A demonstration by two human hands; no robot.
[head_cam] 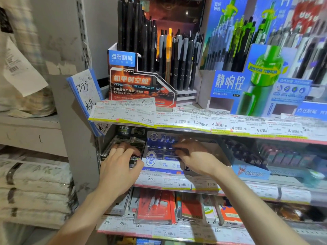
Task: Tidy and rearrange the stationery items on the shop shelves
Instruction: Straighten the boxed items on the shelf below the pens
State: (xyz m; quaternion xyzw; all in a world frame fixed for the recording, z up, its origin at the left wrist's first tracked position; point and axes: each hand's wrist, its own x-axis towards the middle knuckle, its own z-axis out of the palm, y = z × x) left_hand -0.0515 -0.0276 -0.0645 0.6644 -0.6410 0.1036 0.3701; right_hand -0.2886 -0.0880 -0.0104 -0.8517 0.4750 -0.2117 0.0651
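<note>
Both my hands reach into the middle shelf. My left hand (122, 160) lies on a black display box of small packs (123, 144), fingers curled over its front edge. My right hand (192, 154) grips the right side of a blue and white display box (159, 156) that stands beside the black one. The backs of both boxes are hidden in shadow under the upper shelf (194, 128).
Above, a red-and-black pen display (141, 85) and a blue-green pen display (256, 82) stand on the upper shelf. A blue-edged notepad (86, 96) leans at its left end. Red packs (155, 207) fill the lower shelf. Wrapped bundles (35, 188) are stacked at left.
</note>
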